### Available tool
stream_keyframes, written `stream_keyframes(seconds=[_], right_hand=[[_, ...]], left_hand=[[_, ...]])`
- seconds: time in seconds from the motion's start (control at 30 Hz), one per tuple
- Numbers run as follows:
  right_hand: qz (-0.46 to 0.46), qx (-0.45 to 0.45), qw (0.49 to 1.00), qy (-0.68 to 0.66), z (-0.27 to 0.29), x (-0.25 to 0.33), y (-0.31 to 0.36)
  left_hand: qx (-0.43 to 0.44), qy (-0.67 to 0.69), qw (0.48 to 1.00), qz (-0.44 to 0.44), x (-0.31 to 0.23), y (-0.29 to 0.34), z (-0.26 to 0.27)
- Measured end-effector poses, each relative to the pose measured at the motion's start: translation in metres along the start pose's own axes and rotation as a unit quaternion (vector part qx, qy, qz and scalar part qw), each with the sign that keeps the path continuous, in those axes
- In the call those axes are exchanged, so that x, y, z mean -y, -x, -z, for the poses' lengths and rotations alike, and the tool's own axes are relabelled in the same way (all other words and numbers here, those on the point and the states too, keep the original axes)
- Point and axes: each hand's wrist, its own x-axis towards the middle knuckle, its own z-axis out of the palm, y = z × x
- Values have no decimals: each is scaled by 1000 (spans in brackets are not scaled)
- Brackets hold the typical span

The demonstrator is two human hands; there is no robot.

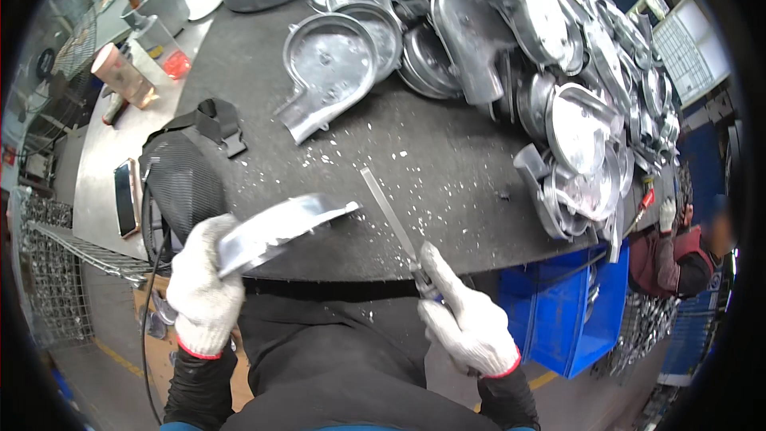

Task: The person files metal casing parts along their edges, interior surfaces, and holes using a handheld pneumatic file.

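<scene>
My left hand (206,291), in a white knit glove with a red cuff, grips a shiny cast metal housing (279,230) by its left end. The housing is tilted on its side just above the table's near edge. In my gloved right hand (471,323) is a flat metal file (388,211), held by its handle and pointing up and left. The file's tip is apart from the housing. Pale metal chips lie scattered on the dark table mat (319,175) beyond both hands. Another round housing with a spout (331,64) lies farther back.
A large heap of metal housings (527,16) covers the table's back and right. Blue bins (558,311) stand below its right edge. On the left are a black mesh bag (183,179), a phone (125,198) and a plastic cup (121,73). A co-worker (674,259) is at far right.
</scene>
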Motion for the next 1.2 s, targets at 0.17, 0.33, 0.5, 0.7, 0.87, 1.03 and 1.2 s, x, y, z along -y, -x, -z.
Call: stream_keyframes(seconds=[0.17,0.33,0.5,0.7,0.87,1.03,1.2], right_hand=[[-130,197,941,-241,13,39,11],[-65,220,967,-112,11,46,14],[50,154,986,48,6,47,21],[17,140,989,32,5,39,16],[-44,272,952,-138,11,43,8],[-54,347,677,-646,-45,-15,11],[177,193,963,-59,-17,14,8]], left_hand=[[-22,-60,995,-72,-13,3,6],[-30,-47,996,-74,-15,2,5],[-28,-57,994,-88,-16,0,4],[-29,-22,997,-68,-10,2,2],[-25,-32,997,-63,-14,3,3],[-29,-24,997,-66,-18,2,2],[32,-80,995,-51,-31,-5,9]])
